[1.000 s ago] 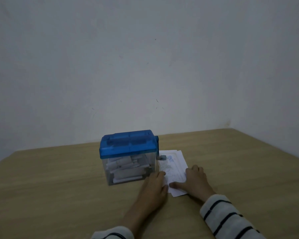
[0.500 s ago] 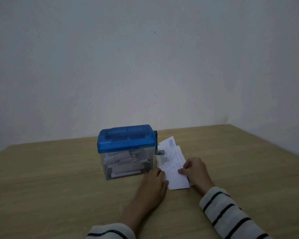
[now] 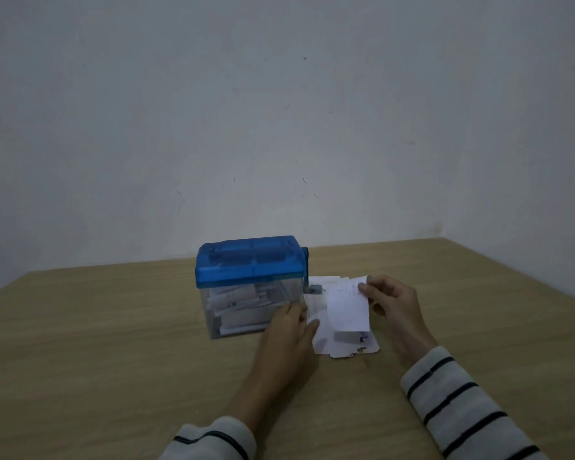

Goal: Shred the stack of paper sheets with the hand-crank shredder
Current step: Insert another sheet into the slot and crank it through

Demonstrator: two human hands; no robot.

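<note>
Right hand (image 3: 390,302) now pinches one sheet (image 3: 347,308) by its top edge, fingers (image 3: 362,287) curled on it, and has peeled it up off the stack (image 3: 322,322). Half a second ago that sheet was only tilted at its far end; a second ago it lay flat under both hands. Now it stands near upright, lower edge curling just above the stack. So a single sheet has come away from the rest.

Left hand (image 3: 287,330) stays flat, fingers straight and relaxed, pressing the stack's edge nearest the shredder (image 3: 250,287). It holds nothing and has barely moved; likely pinning the rest down so only one sheet lifts.

Stack lies on the worktop (image 3: 113,343) just right of the shredder, touching or nearly touching its clear bin, below the crank handle (image 3: 314,288). Several sheets remain, edges uneven.

Shredder: blue lid, clear bin already holding shredded strips and curls, so some paper looks done. Crank sits on the shredder's right side, untouched by either hand.

Judgement: pick-up step done for this sheet; next is carrying it left and over the shredder's lid to the feed slot, then cranking. The sheet is limp and curling, so it may buckle at the slot. Task partway, stack still to go.
</note>
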